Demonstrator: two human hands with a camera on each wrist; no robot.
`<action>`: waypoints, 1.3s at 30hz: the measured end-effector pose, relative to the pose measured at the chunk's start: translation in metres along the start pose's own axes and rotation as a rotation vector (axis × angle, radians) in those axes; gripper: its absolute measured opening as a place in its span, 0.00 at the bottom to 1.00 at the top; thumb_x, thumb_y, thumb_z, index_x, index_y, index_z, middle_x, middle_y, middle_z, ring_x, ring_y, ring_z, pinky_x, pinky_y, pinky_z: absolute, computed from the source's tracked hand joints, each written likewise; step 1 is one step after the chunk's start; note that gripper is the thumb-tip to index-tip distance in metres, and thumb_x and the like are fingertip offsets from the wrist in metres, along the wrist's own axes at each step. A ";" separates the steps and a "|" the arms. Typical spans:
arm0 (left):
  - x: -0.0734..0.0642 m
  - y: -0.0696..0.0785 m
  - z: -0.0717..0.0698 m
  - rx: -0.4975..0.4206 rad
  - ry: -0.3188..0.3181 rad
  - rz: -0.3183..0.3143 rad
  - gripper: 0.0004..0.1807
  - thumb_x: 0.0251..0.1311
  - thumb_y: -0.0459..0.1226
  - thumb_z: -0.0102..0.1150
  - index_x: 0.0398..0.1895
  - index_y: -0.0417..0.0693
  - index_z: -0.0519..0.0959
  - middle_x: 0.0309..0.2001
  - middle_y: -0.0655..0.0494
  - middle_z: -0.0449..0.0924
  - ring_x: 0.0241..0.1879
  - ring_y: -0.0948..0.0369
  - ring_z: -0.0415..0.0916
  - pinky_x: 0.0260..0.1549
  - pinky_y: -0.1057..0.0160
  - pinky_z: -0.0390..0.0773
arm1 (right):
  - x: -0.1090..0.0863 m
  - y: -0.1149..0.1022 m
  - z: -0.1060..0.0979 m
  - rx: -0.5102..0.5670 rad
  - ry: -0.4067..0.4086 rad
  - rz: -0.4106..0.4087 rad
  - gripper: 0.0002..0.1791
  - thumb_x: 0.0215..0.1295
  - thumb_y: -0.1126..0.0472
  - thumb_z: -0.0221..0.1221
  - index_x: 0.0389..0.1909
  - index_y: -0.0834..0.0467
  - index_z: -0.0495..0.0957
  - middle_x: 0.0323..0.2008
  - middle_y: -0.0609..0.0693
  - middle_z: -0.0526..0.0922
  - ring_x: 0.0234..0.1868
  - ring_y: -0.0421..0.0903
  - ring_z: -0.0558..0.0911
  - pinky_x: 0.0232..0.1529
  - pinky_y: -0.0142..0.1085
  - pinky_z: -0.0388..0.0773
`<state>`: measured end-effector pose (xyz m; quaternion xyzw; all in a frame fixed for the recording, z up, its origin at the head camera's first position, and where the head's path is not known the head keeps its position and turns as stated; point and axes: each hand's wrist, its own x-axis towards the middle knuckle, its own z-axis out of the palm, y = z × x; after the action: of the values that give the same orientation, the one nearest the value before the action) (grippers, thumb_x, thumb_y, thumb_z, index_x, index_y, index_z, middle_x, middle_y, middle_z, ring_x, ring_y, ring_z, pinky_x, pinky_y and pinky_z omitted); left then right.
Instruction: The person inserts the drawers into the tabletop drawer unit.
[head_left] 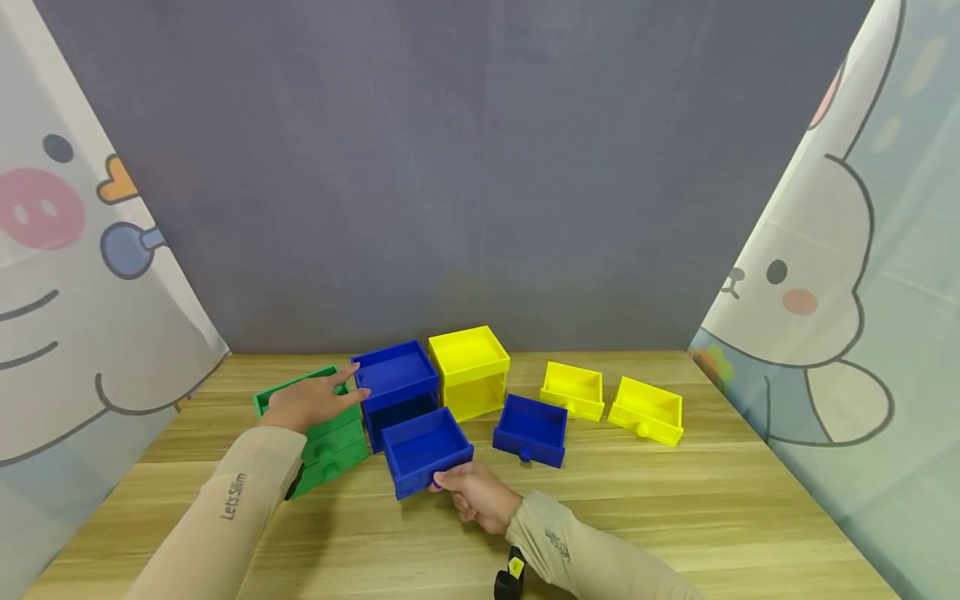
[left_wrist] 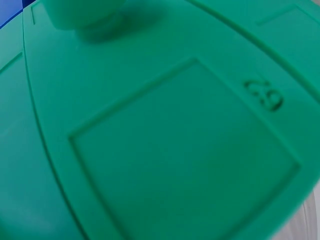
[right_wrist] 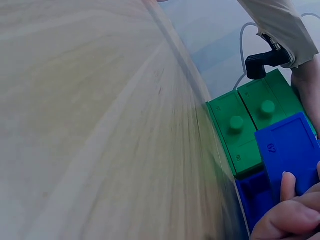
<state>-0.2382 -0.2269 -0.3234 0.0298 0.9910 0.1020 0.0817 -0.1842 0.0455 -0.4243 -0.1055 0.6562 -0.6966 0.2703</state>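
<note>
My right hand [head_left: 480, 497] pinches the front knob of a blue drawer [head_left: 426, 450], seen in the right wrist view with its front marked 67. That drawer sits tilted before the opening of the blue cabinet [head_left: 396, 375]. My left hand [head_left: 315, 402] reaches over the green cabinet [head_left: 345, 437], straight fingers at the blue cabinet's left side; whether they touch it I cannot tell. The green cabinet's drawer fronts and knobs show at close range in the left wrist view. A second blue drawer [head_left: 531, 429] lies to the right.
A yellow cabinet [head_left: 468, 354] with an open front stands right of the blue one. Two yellow drawers, a left one [head_left: 572, 390] and a right one [head_left: 647, 410], lie farther right on the wooden table [head_left: 675, 508]. A grey backdrop [head_left: 465, 167] rises behind.
</note>
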 end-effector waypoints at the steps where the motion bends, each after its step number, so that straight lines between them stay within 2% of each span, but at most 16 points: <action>1: 0.000 0.000 0.000 0.000 0.001 -0.001 0.47 0.61 0.71 0.33 0.77 0.56 0.50 0.17 0.53 0.69 0.14 0.63 0.47 0.16 0.63 0.49 | 0.001 0.000 0.001 -0.003 -0.003 0.003 0.16 0.69 0.62 0.54 0.36 0.76 0.77 0.09 0.41 0.59 0.11 0.34 0.55 0.14 0.25 0.52; 9: -0.001 0.000 0.000 0.005 0.006 -0.006 0.47 0.61 0.71 0.33 0.76 0.56 0.51 0.19 0.54 0.70 0.14 0.62 0.51 0.16 0.63 0.50 | 0.010 0.002 0.003 0.016 -0.014 0.035 0.16 0.71 0.62 0.52 0.39 0.74 0.77 0.09 0.40 0.60 0.11 0.33 0.56 0.15 0.24 0.53; 19: -0.002 0.001 -0.002 0.001 0.021 -0.003 0.46 0.61 0.71 0.33 0.76 0.56 0.51 0.17 0.54 0.68 0.13 0.63 0.46 0.16 0.64 0.49 | 0.021 -0.001 0.004 -0.019 0.031 0.062 0.15 0.71 0.62 0.52 0.38 0.72 0.79 0.10 0.41 0.61 0.12 0.34 0.56 0.15 0.24 0.52; 25: -0.004 0.003 0.001 0.002 -0.001 -0.005 0.45 0.63 0.69 0.34 0.77 0.57 0.50 0.19 0.53 0.69 0.14 0.63 0.47 0.16 0.64 0.50 | 0.023 0.002 0.007 -0.033 0.023 0.061 0.14 0.71 0.62 0.51 0.36 0.71 0.78 0.09 0.41 0.60 0.11 0.34 0.54 0.15 0.25 0.52; 30: -0.004 0.004 0.002 0.008 0.008 -0.003 0.45 0.63 0.69 0.34 0.77 0.56 0.50 0.17 0.52 0.69 0.13 0.63 0.47 0.16 0.64 0.50 | 0.027 0.002 0.008 -0.046 0.034 0.053 0.14 0.71 0.62 0.52 0.34 0.70 0.79 0.09 0.41 0.60 0.11 0.35 0.55 0.15 0.25 0.52; 39: -0.003 0.002 0.001 -0.001 0.004 -0.013 0.45 0.62 0.70 0.33 0.77 0.57 0.50 0.19 0.53 0.69 0.14 0.62 0.52 0.16 0.64 0.51 | 0.032 0.000 0.011 -0.067 0.059 0.094 0.14 0.71 0.61 0.53 0.33 0.67 0.80 0.11 0.41 0.65 0.11 0.33 0.60 0.15 0.25 0.57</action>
<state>-0.2353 -0.2245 -0.3237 0.0233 0.9913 0.1019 0.0801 -0.2057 0.0193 -0.4292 -0.0631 0.6910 -0.6636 0.2795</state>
